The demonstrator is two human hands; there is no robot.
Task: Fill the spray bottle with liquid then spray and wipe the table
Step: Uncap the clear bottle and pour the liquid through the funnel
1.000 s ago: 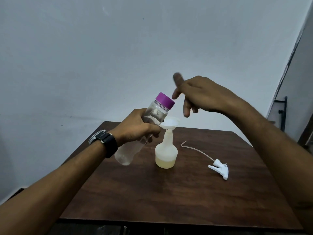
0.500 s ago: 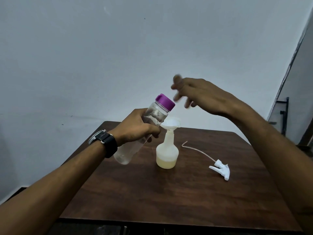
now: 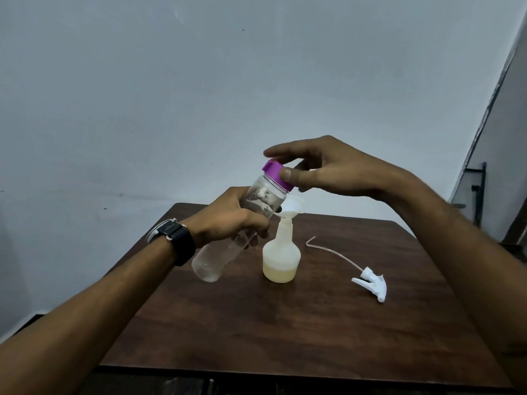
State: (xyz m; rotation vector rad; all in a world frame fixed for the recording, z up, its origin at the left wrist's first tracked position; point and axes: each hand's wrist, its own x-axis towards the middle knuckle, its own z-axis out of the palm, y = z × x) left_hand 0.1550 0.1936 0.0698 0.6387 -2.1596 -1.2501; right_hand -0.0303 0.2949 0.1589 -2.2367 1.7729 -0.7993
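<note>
My left hand [image 3: 228,218] grips a clear bottle [image 3: 216,258] tilted to the right above the brown table [image 3: 285,323]. My right hand [image 3: 322,166] has its thumb and fingers closed around the bottle's purple cap [image 3: 275,170]. A small white spray bottle [image 3: 281,256] stands on the table with a little yellowish liquid in its base. A white funnel [image 3: 293,205] sits in its neck, just right of the clear bottle. The white trigger head [image 3: 370,283] with its thin tube lies on the table to the right.
A plain grey wall stands behind the table. A dark metal frame [image 3: 479,192] shows at the far right edge. A black watch [image 3: 176,240] is on my left wrist.
My right hand has come down from above the bottle and closed its fingers on the purple cap. The left hand still holds the clear bottle, tilted, in about the same place.
</note>
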